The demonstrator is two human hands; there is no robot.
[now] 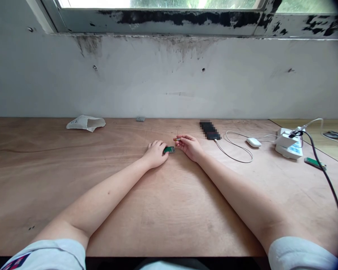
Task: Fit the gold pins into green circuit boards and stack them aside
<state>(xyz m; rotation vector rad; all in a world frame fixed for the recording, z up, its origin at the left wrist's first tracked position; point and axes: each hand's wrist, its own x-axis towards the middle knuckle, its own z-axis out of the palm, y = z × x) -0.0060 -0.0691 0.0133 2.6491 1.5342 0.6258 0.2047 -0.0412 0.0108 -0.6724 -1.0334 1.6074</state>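
Right hand (189,147) is pinching a tiny orange-tipped bit (178,139) between thumb and fingertip, too small to say what it is. Over on the other side, the left hand (156,154) is loosely curled, not really gripping, with its fingertips right up against a small green circuit board (169,150). That board lies flat on the plywood desk (73,195), between the two hands. Further right there's a white cable (236,152), a white mouse (253,142), a green stick (314,162) and a white gadget with a blue display (288,149). Up by the wall (157,82) sit a pixelated black object (210,130), a small grey thing (140,119) and, upper left, a crumpled paper bag (86,123).
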